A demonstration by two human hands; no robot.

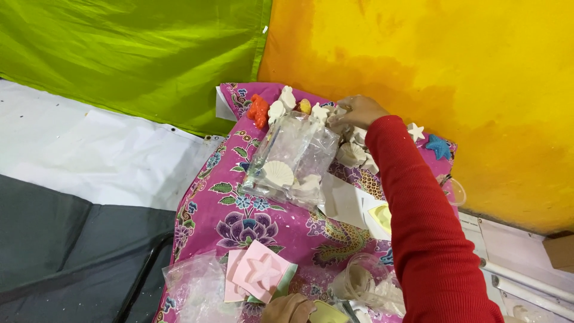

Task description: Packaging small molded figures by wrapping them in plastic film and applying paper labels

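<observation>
White plaster figures (353, 152), shell and star shapes, matte, unpainted, clustered at far edge of the pink floral cloth (239, 221). Right hand (357, 110) curled over them, fingertips touching one; grip unclear. Left hand (288, 309) at near edge, closure unclear. Beside: clear bag (293, 158) with shell, orange figure (258, 110), blue star (439, 146), pink star mold (260, 270).

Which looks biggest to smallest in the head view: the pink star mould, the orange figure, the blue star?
1. pink star mould, though it lies nearest the camera
2. orange figure
3. blue star; these two look close
</observation>
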